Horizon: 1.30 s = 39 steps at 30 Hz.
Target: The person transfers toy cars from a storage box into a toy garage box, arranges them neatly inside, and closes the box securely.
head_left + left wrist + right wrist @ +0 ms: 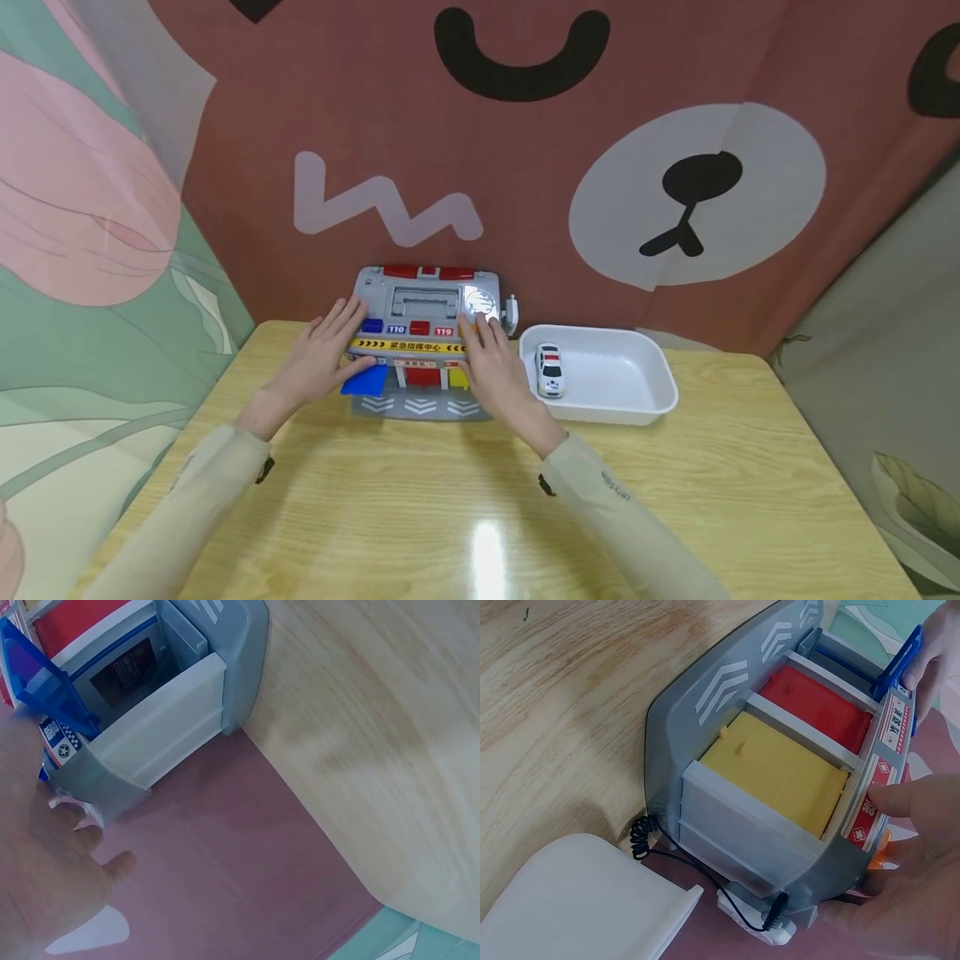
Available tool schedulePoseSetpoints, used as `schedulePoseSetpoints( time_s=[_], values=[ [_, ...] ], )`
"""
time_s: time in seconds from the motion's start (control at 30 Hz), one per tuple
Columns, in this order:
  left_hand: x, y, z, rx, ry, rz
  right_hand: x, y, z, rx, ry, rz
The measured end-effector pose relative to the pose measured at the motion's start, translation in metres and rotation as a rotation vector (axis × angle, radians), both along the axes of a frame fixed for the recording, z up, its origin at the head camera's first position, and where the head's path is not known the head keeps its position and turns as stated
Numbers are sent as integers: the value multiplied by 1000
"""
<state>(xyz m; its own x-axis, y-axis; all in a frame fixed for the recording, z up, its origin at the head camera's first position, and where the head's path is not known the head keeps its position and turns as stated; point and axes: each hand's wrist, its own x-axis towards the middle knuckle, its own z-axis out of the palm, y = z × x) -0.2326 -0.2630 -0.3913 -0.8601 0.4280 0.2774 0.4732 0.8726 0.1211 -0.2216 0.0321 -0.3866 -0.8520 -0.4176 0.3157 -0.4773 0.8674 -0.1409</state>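
A grey toy garage (375, 293) stands at the back of the table, with a carrying handle on its roof. My left hand (318, 354) rests on the left side of the roof, fingers extended, thumb near the front edge above the raised blue door (365, 382). On the roof's right side lies my right hand (497, 371), its fingers fairly straight; its thumb touches the front sign in the right wrist view. There the red door (817, 706) and yellow door (772, 772) are closed. Behind the blue door, the left wrist view shows the bay open.
Right of the garage sits a white tray (615, 367) holding a white toy police car (550, 371). A small white handset (750, 919) hangs at the garage's side on a black coiled cord (641, 836). A printed curtain (525, 183) hangs behind the wooden table (390, 508).
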Motion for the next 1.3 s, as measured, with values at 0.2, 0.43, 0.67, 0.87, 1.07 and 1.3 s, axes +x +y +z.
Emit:
schedulePoseSetpoints(
  time_s=[0.2, 0.43, 0.67, 0.87, 1.07, 1.3],
  values=[
    [0, 4, 1, -16, -25, 16, -1, 4, 3, -27, -16, -8],
    [-1, 9, 2, 8, -43, 12, -2, 10, 5, -99, -64, 16],
    [0, 5, 3, 12, -62, 15, -5, 23, 15, -408, -275, 162],
    [1, 3, 1, 15, -72, 21, -8, 37, 17, -471, -348, 206],
    [1, 2, -3, 32, -69, 32, -11, 48, 13, -631, -401, 197],
    [3, 2, -2, 39, -86, 31, -24, 76, 13, -910, -665, 126]
  ],
)
